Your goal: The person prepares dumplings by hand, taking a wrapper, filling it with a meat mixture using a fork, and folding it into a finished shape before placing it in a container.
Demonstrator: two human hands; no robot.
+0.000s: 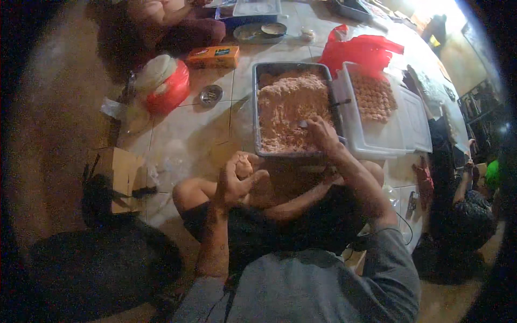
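Note:
In front of my crossed legs stands a dark rectangular tub (255,109), with a mound of pinkish-brown minced paste (291,99) inside. My right hand (324,135) reaches over the tub's near right part, fingers closed on a small spoon-like utensil (303,124) whose tip is at the paste. Short of the tub's near left corner, my left hand (236,183) curls around a small lump of paste (244,166). To the right of the tub is a clear plastic container (369,141) holding rows of shaped balls (373,99).
Beyond the container lies a red plastic bag (359,50). Left of the tub are a round metal tin (211,95), an orange box (214,57) and a red-and-white bag bundle (167,84). A cardboard box (123,177) stands farther left. Another person (169,24) sits opposite.

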